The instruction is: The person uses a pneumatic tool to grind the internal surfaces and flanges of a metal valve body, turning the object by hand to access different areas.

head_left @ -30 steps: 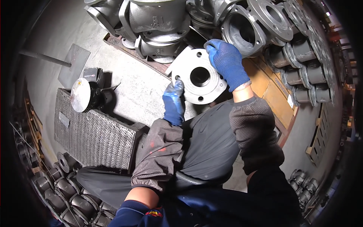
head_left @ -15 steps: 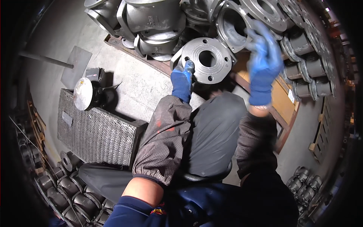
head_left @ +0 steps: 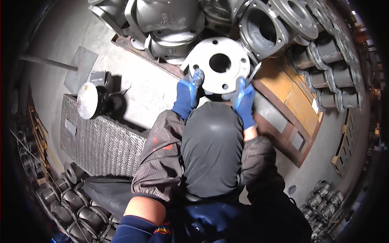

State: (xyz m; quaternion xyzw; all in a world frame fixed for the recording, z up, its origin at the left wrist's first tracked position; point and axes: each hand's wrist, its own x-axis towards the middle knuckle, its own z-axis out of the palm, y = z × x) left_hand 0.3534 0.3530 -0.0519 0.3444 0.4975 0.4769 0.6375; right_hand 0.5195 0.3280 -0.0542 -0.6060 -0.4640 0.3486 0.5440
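A grey cast-metal valve body turns a round flange upward in front of me, with a large centre bore and several bolt holes. At its left edge, my blue-gloved left hand is closed, the thumb on the face near a bolt hole and the fingers hidden beneath. My right hand, gloved in blue too, grips the lower right rim, its fingers mostly out of sight. Just below the flange is my knee in dark trousers, which hides part of the casting's underside.
Large grey valve bodies are stacked beyond the flange, and another open-ended casting sits at far right. Flanged castings pile up on the right. Cardboard lies by a brown frame. Left stand a ridged block and a pale disc.
My right hand has come down from the castings at far right onto the flange's lower right rim. The flange has shifted slightly and my knee has moved left and up.
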